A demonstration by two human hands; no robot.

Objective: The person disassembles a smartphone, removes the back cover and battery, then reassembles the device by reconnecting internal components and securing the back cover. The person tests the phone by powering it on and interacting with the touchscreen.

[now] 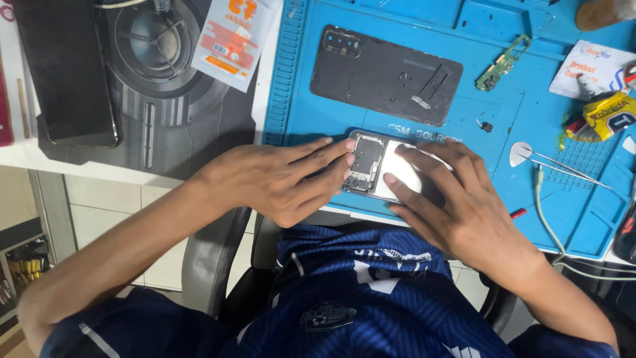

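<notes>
An opened phone [379, 166] lies back-up at the near edge of a blue work mat [311, 99], its metal shield and pale battery exposed. My left hand [275, 180] rests flat with its fingertips on the phone's camera end. My right hand [457, 205] covers the other end, fingers spread over the battery. The phone's dark back cover [384, 74] lies apart on the mat, farther from me.
A small green circuit board [501, 64] and a tiny part [486, 126] lie on the mat at right. Tweezers [560, 166], a white pick [520, 154], a yellow tool [606, 116] and a cable [550, 219] sit far right. A dark phone [66, 73] lies at left.
</notes>
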